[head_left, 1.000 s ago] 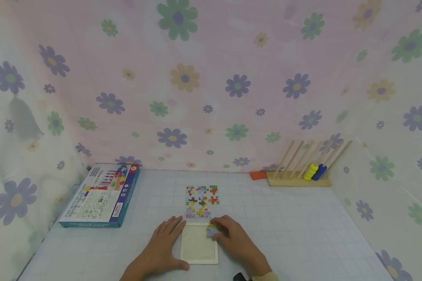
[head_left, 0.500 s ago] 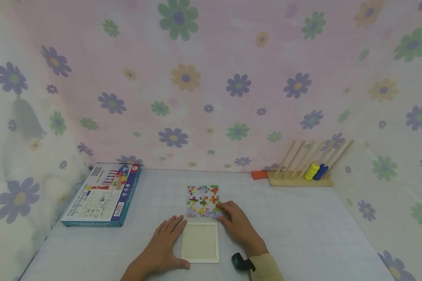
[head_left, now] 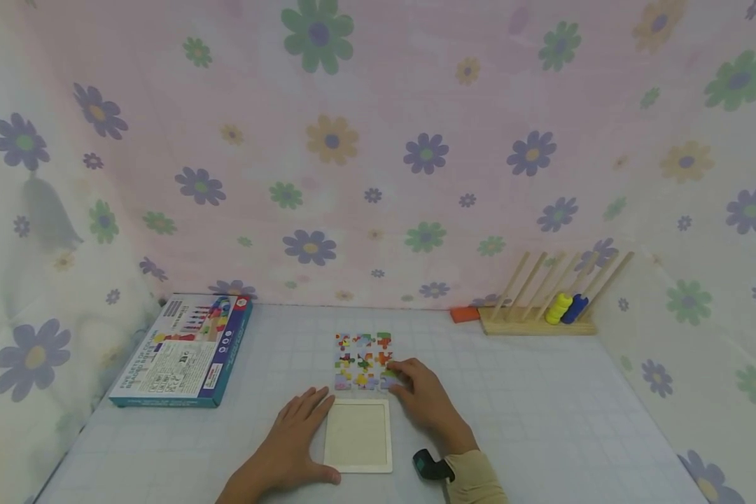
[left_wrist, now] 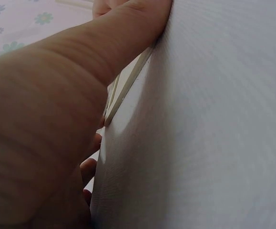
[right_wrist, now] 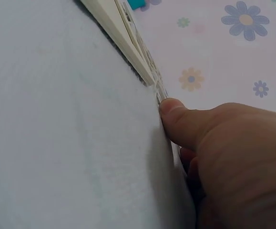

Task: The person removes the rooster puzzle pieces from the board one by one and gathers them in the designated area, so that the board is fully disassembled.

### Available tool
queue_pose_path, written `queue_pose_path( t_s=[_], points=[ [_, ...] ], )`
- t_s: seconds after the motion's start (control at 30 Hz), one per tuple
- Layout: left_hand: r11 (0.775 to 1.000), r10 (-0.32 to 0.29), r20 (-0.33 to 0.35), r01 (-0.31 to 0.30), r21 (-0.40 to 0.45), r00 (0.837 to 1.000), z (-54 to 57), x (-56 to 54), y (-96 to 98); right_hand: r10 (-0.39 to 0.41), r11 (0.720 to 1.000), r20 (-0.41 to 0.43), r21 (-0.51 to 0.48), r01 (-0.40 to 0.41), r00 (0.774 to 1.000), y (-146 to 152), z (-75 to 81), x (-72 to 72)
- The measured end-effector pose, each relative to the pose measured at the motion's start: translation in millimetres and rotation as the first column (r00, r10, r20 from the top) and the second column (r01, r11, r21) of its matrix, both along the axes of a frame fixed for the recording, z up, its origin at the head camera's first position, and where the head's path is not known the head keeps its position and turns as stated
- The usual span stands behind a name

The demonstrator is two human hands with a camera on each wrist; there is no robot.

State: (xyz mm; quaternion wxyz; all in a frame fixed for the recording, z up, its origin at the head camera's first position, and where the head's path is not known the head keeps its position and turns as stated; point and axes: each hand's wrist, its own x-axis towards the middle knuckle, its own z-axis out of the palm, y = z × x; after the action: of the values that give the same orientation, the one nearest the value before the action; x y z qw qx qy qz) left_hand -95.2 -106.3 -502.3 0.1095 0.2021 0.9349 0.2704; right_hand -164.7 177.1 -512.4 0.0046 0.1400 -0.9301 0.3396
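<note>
In the head view my left hand (head_left: 292, 437) lies spread along the left side of a white puzzle tray (head_left: 358, 470), index fingertip by its upper corner and thumb by its lower corner. The tray's recess shows a plain cream bottom. Just beyond it, colourful jigsaw pieces (head_left: 363, 360) lie face up in a three-by-three arrangement with narrow gaps. My right hand (head_left: 430, 400) pinches the lower-right puzzle piece (head_left: 387, 380), which is green and purple and partly hidden by the fingers. In the right wrist view the thumb (right_wrist: 173, 107) presses low at the table surface, past the tray's corner.
A flat toy box (head_left: 176, 350) lies at the left. At the back right stands a wooden peg rack (head_left: 535, 325) with yellow beads (head_left: 557, 308) and blue beads (head_left: 575, 308), an orange-red block (head_left: 463, 315) beside it. Flowered cloth (head_left: 365, 175) hangs behind the table.
My right hand has carried the green-and-purple piece from over the tray's upper right corner to the lower-right spot of the arrangement. Over the last half second it barely moves. My left hand stays put.
</note>
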Motion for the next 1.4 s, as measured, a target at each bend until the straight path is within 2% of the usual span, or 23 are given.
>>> queue_pose_path(
  t_s=[0.23,1.03,1.4],
  points=[
    [1.000,-0.004,-0.004,0.004,-0.003,1.000,-2.9,-0.4,-0.8,-0.013,1.000,0.011,-0.007,0.013,1.000,0.1,-0.7,1.4],
    [1.000,0.011,0.009,-0.011,-0.002,1.000,4.0,2.7,1.0,-0.009,1.000,0.011,-0.025,0.009,1.000,-2.7,6.6,3.7],
    [1.000,-0.003,-0.018,0.002,-0.008,1.000,1.6,1.1,0.3,0.002,1.000,-0.010,-0.014,-0.002,1.000,-0.4,5.1,3.4]
  ],
)
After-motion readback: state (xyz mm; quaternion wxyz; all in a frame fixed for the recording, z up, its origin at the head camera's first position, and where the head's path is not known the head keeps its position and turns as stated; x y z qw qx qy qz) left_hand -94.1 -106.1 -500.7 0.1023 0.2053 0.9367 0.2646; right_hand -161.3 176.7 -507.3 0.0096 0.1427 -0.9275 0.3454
